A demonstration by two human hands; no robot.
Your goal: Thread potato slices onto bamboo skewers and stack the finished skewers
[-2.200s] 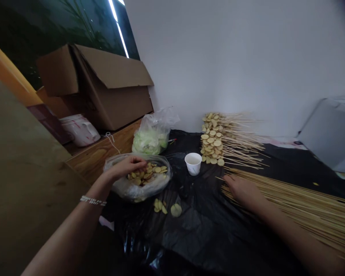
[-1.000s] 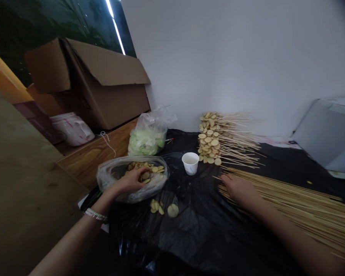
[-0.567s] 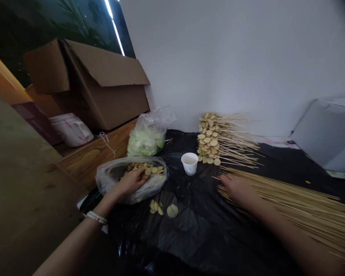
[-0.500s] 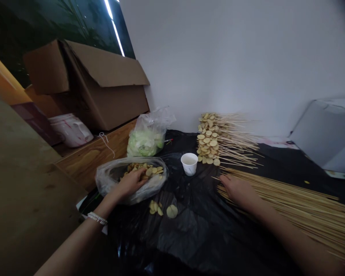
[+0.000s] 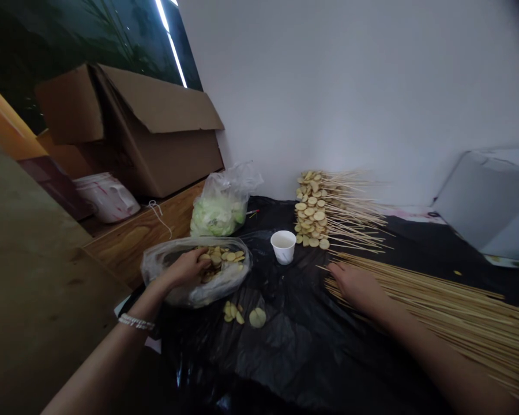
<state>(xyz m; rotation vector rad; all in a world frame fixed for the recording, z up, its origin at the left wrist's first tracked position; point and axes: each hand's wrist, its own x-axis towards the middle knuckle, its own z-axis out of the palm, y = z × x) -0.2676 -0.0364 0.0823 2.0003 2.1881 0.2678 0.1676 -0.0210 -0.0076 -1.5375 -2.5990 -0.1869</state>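
Note:
My left hand (image 5: 189, 267) is inside the open clear plastic bag (image 5: 207, 295), its fingertips among the potato slices (image 5: 225, 256); what they grip, if anything, is hidden. My right hand (image 5: 353, 283) has its fingers closed round a thin wooden skewer, whose tip pokes out to the left, at the near ends of a spread of bare skewers (image 5: 432, 294). A few loose slices (image 5: 258, 317) lie on the black plastic sheet (image 5: 285, 357). Behind my right hand, loaded skewers (image 5: 312, 210) are stacked with slices at their left ends.
A white cup (image 5: 284, 246) stands mid-sheet. Behind the open bag is a tied bag of pale green vegetables (image 5: 218, 213). A cardboard box (image 5: 164, 155) and a white tub (image 5: 107, 197) are at the left. At the right is a white box (image 5: 493, 202).
My left hand has drawn back a little to the left within the bag of slices. My right hand has hardly moved.

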